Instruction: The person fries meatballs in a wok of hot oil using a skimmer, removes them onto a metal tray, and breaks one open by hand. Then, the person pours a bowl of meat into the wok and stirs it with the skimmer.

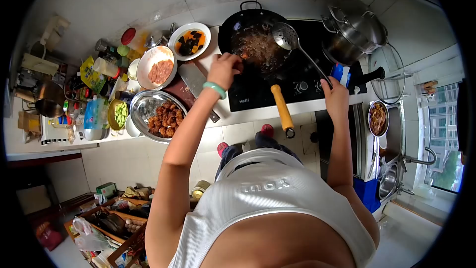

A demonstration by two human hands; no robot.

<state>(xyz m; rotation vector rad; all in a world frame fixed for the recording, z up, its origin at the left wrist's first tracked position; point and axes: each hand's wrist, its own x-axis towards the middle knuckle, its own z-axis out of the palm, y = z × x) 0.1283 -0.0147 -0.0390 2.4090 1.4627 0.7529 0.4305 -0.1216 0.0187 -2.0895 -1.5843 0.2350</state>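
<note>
My left hand [225, 70] is at the left rim of a black wok [228, 34], its fingers closed round a small reddish-brown piece that shows at the fingertips. Dark oil bubbles in the wok [258, 44] on the black stove. My right hand [335, 94] grips the handle of a slotted metal skimmer [285, 36], whose round head is over the wok's right side. Toward me, the wok's wooden handle [282, 109] sticks out. Left of the stove are a cleaver [196, 84], a white bowl of raw minced meat [160, 68] and a metal bowl of browned balls [165, 120].
A plate with orange and black food [190, 42] stands at the back. Stacked steel pots [354, 34] and a glass lid [387, 74] are on the right, near a dish of brown food [379, 118] and the sink [389, 181]. Bottles and bowls crowd the left counter.
</note>
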